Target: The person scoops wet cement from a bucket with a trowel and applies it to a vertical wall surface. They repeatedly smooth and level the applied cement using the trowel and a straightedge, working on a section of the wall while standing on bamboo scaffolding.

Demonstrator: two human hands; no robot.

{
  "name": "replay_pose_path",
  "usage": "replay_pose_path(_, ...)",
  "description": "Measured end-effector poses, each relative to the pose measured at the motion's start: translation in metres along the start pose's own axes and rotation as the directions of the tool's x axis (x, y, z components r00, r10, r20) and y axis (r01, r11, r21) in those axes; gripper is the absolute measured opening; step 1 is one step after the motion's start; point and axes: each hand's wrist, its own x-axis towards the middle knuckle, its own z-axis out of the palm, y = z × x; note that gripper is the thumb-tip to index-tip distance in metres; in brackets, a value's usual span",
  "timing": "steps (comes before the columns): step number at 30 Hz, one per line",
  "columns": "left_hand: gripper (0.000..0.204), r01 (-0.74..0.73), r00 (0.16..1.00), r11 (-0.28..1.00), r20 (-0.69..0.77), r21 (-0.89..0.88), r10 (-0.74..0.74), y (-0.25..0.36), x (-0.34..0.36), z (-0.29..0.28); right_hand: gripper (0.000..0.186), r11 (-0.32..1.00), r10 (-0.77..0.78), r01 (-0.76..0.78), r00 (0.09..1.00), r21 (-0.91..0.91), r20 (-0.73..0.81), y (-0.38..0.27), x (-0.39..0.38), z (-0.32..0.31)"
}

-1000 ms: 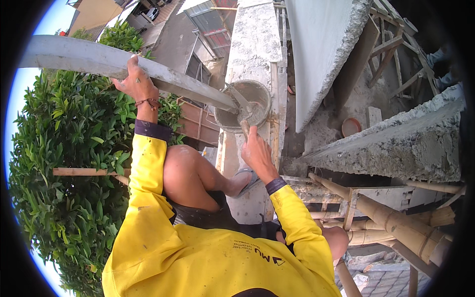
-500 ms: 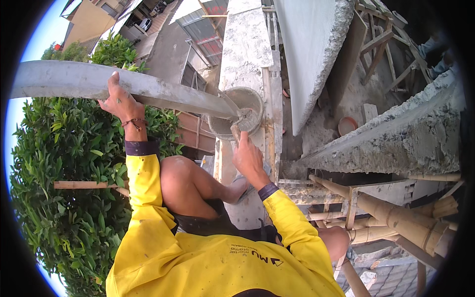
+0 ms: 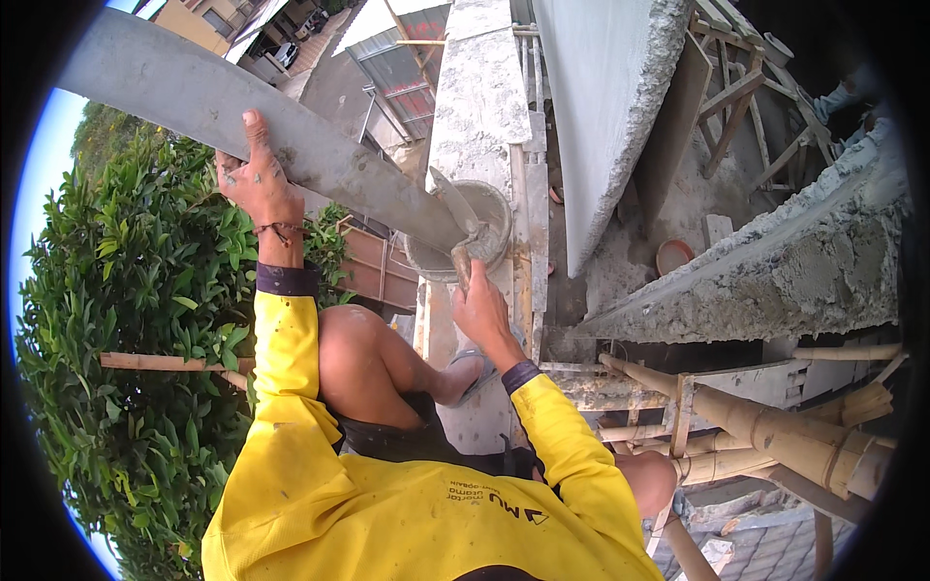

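Note:
My left hand [image 3: 262,184] is closed round a long grey straightedge [image 3: 339,165], thumb on its upper face. The bar slopes from the upper left down to a round bucket [image 3: 504,208], where its far end lies over the rim. In my right hand [image 3: 482,312] is the wooden handle of a trowel [image 3: 453,200]. The pointed blade, grey with mortar, is tilted up against the end of the straightedge, over the bucket. Wet grey mortar [image 3: 492,237] shows inside the bucket, partly hidden by the blade and bar.
The bucket stands on a narrow concrete ledge [image 3: 475,107] beneath me. Leafy branches [image 3: 126,290] fill the left side. Rough-edged concrete slabs [image 3: 756,261] rise on the right, above bamboo poles [image 3: 765,421]. A wooden trestle [image 3: 741,97] stands farther back, and a street lies far below.
The straightedge has tilted: its left end is higher and its broad face now shows more. My left hand moved slightly right with it. The trowel blade stands out more above the bucket.

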Motion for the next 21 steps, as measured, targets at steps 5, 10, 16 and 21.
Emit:
replay_pose_path(5,0.065,0.054,0.990,0.999,-0.127,0.006,-0.053,-0.012,0.007,-0.001,0.045,0.997,0.027,-0.024,0.999,-0.071,0.044,-0.034,-0.007,-0.013)
replay_pose_path(10,0.076,0.034,0.987,0.998,-0.158,0.061,-0.024,-0.026,0.004,0.000,0.053,0.947,-0.305,0.311,0.949,0.074,-0.081,-0.104,-0.026,-0.039)
replay_pose_path(16,0.081,0.004,0.982,0.997,-0.189,0.075,0.011,-0.024,0.001,0.004,0.051,0.958,-0.266,0.272,0.961,0.087,-0.070,-0.104,-0.032,-0.027)
replay_pose_path(21,0.077,-0.059,0.979,0.994,-0.189,0.095,0.077,-0.019,0.007,-0.004,0.041,0.984,0.160,-0.146,0.974,-0.100,0.161,-0.013,-0.009,-0.025)
